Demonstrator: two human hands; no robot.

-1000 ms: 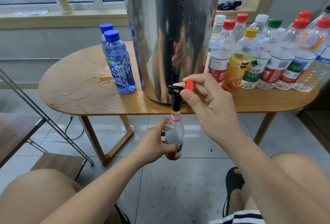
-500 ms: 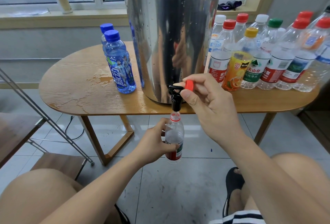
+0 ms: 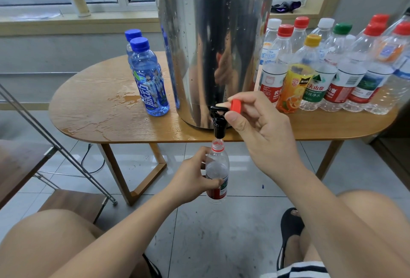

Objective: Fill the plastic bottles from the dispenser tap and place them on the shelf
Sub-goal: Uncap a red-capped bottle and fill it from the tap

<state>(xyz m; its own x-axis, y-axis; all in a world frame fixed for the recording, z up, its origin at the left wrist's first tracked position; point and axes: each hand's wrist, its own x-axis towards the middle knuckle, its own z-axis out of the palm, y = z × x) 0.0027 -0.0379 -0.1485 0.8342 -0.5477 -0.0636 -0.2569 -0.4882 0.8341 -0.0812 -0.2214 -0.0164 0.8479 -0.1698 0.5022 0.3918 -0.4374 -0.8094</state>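
Below the table, left fingers grip a clear red-labelled bottle under the tap; right fingers pinch a red cap.

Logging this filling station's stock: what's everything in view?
Stainless steel dispenser drum: one, silver, table centre.
Plastic tap: one, black, drum's base.
Red-labelled clear plastic bottle: one, uncapped, under tap.
Red screw cap: one, pinched beside tap.
Blue plastic bottles: two, left of drum.
Capped plastic bottles: ten at least, mixed caps, right of drum.
Oval wooden table: one, tan, partly wet.
Left-hand grip: holds uncapped bottle.
Right-hand grip: pinches cap, fingertip on tap lever.
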